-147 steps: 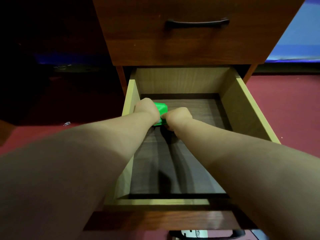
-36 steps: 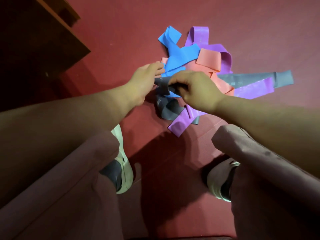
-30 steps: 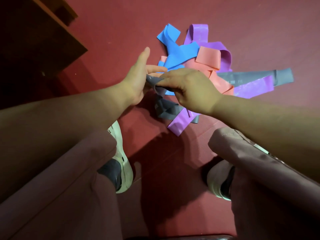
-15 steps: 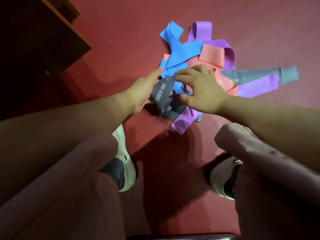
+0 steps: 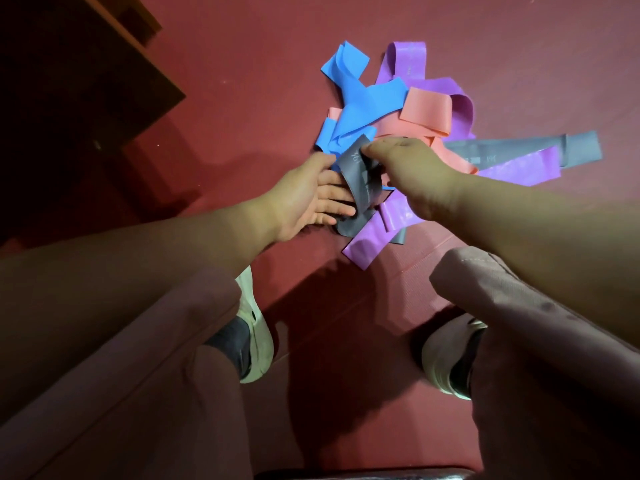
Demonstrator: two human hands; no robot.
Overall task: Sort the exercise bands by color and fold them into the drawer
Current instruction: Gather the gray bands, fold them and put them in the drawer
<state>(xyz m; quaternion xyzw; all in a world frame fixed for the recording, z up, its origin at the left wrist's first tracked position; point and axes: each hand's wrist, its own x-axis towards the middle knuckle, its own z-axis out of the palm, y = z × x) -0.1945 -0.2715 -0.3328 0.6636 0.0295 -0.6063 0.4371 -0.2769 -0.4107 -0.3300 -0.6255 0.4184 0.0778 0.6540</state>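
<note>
A tangled pile of exercise bands lies on the red floor: blue bands (image 5: 360,98), purple bands (image 5: 405,64), salmon bands (image 5: 427,110) and a long grey band (image 5: 519,150) stretching right. My right hand (image 5: 412,171) pinches the top end of a dark grey band (image 5: 356,174) lifted above the pile. My left hand (image 5: 311,195) lies palm up beside it, fingers straight under the band's lower part. The drawer is out of view.
A dark wooden cabinet corner (image 5: 104,81) fills the upper left. My knees in pink trousers and my two light shoes (image 5: 258,327) (image 5: 446,355) sit below the pile on the red floor (image 5: 242,46).
Earlier both hands placed a green band in the drawer. Since then the view turned to the floor pile, and over the last second my hands have lifted the dark grey band's end.
</note>
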